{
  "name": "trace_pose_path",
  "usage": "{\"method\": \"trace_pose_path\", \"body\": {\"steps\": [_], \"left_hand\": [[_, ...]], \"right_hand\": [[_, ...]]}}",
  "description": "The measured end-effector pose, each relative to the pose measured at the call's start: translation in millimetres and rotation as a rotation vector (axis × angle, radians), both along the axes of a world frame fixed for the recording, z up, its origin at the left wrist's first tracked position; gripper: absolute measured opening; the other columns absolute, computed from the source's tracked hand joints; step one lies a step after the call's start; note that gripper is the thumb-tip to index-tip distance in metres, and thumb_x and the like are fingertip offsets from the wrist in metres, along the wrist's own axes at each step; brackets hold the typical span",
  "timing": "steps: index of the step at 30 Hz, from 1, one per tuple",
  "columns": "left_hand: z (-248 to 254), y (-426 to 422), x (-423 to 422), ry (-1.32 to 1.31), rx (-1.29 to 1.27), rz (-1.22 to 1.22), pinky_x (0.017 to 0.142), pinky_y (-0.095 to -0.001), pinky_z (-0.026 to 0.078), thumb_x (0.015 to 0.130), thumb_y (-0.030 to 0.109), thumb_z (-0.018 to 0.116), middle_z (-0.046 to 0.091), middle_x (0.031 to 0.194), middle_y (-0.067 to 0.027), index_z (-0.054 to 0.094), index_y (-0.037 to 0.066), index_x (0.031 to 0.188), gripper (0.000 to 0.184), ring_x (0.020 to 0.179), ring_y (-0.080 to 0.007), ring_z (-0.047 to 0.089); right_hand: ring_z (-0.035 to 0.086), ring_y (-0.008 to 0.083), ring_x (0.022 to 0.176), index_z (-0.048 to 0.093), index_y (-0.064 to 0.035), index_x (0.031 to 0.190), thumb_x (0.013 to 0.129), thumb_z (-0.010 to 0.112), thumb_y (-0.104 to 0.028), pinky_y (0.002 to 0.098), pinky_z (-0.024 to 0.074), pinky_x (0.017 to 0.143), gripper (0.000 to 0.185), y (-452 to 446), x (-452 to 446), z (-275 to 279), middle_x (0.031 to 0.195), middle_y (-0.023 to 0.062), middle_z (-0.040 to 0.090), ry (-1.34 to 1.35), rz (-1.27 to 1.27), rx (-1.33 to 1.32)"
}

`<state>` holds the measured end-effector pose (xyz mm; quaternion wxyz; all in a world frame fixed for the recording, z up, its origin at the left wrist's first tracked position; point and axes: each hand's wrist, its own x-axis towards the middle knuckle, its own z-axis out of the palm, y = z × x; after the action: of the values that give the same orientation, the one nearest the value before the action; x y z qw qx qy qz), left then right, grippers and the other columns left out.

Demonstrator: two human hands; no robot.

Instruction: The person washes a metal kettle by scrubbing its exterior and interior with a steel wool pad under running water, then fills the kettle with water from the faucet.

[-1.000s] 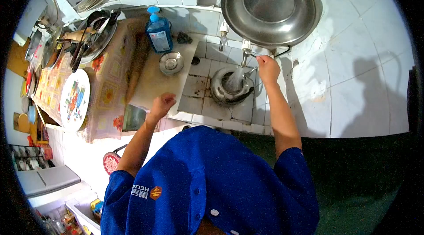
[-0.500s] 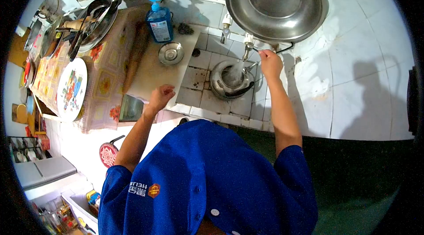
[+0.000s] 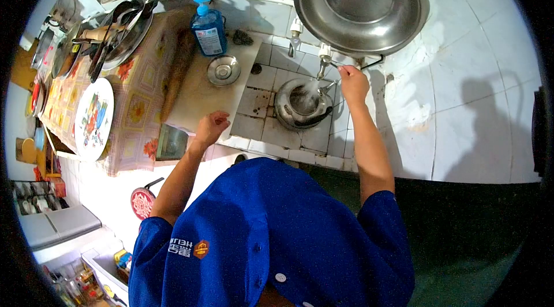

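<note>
My right hand [image 3: 354, 83] is closed on the lever of a metal tap [image 3: 324, 63] on the tiled wall. Water sprays from the tap into an open metal kettle [image 3: 287, 112], which stands on the tiled sink floor with its dark handle to the right. My left hand [image 3: 212, 127] is loosely curled over the front of the pale counter, and I see nothing in it. Farther back on that counter lies a round metal lid [image 3: 223, 70], apart from the hand.
A blue pump bottle [image 3: 210, 36] and a dark scourer [image 3: 242, 37] stand behind the lid. A second tap [image 3: 295, 38] is left of the running one. A large metal pan [image 3: 358, 36] hangs above. A flowered plate [image 3: 94, 119] lies on the cloth-covered table [image 3: 135, 102].
Hardly anything differs. Water keeps running into the kettle, my right hand stays on the tap lever, and my left hand keeps its place.
</note>
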<state>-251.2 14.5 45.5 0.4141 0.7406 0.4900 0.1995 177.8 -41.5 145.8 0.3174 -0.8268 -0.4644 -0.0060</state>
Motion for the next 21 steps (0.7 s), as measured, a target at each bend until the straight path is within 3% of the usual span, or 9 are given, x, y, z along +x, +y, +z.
{"method": "trace_pose_path", "body": {"steps": [9, 11, 19, 21], "left_hand": [[-3.1, 5.8, 4.5, -0.061, -0.03, 0.011, 0.073, -0.0306, 0.051, 0.079, 0.019, 0.068, 0.068, 0.086, -0.0114, 0.066, 0.003, 0.104, 0.03, 0.078, -0.0183, 0.065], [4.9, 6.9, 8.8, 0.027, -0.086, -0.006, 0.079, -0.0316, 0.051, 0.08, 0.015, 0.07, 0.069, 0.099, -0.0131, 0.064, 0.002, 0.109, 0.032, 0.09, -0.0203, 0.066], [-6.2, 9.0, 14.1, 0.018, -0.102, -0.068, 0.079, -0.0315, 0.052, 0.08, 0.016, 0.071, 0.069, 0.098, -0.0128, 0.064, 0.001, 0.108, 0.033, 0.09, -0.0204, 0.066], [-13.1, 9.4, 13.4, 0.012, -0.111, -0.082, 0.079, -0.0316, 0.052, 0.08, 0.016, 0.07, 0.068, 0.097, -0.0126, 0.064, 0.001, 0.108, 0.033, 0.089, -0.0205, 0.066]], "right_hand": [[0.063, 0.0314, 0.073, 0.071, -0.0116, 0.089, 0.084, 0.063, -0.035, 0.0385, 0.0476, 0.065, 0.025, 0.8, 0.7, -2.2, 0.078, 0.0121, 0.067, -0.038, -0.03, 0.005], [0.063, 0.0314, 0.073, 0.071, -0.0115, 0.089, 0.084, 0.063, -0.035, 0.0385, 0.0475, 0.064, 0.025, 1.2, 0.5, -2.6, 0.078, 0.0121, 0.067, -0.033, -0.031, 0.009], [0.063, 0.0306, 0.07, 0.07, -0.0112, 0.088, 0.083, 0.063, -0.035, 0.0381, 0.0467, 0.062, 0.025, 1.5, 5.0, -8.9, 0.076, 0.0118, 0.066, -0.049, -0.006, 0.058], [0.063, 0.0349, 0.074, 0.069, -0.0134, 0.087, 0.083, 0.063, -0.033, 0.0433, 0.0478, 0.064, 0.021, 1.0, 3.9, -7.2, 0.079, 0.0122, 0.066, -0.024, 0.008, 0.049]]}}
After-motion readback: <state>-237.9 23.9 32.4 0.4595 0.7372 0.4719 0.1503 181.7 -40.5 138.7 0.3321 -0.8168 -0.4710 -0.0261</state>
